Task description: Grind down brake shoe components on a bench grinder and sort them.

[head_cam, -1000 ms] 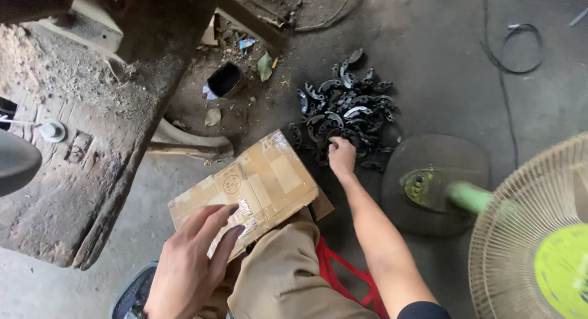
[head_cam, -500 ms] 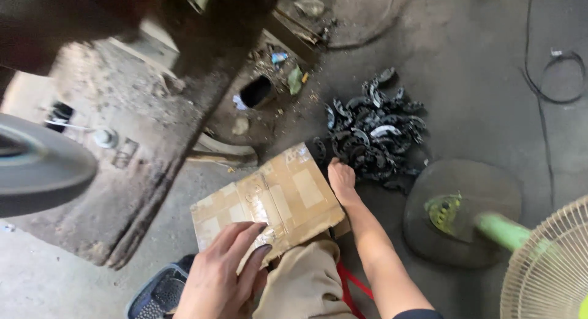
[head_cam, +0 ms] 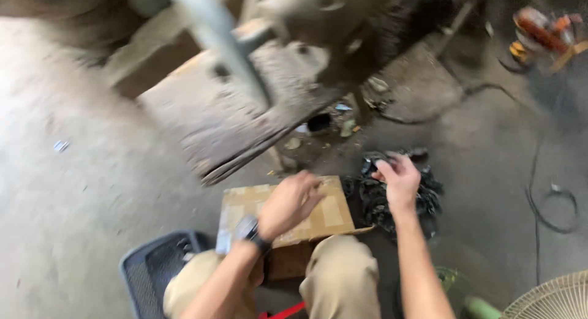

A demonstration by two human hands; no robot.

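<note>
I am watching the right hand (head_cam: 399, 179) hovering over the heap of dark metal parts (head_cam: 392, 199), fingers spread and curled down onto the top pieces; motion blur is keeping me from telling whether it is actually gripping one; the left hand (head_cam: 291, 204) is resting loosely curled, grasping nothing, on the taped cardboard box (head_cam: 334, 212), a dark watch (head_cam: 248, 230) showing at its wrist; the box is lying flat on the concrete floor (head_cam: 92, 196) just before the knees, touching the heap on its right; a dark plastic crate (head_cam: 150, 267) is sitting at lower left, a worn wooden bench (head_cam: 226, 123) beyond, a fan grille (head_cam: 551, 297) at the lower right corner.
</note>
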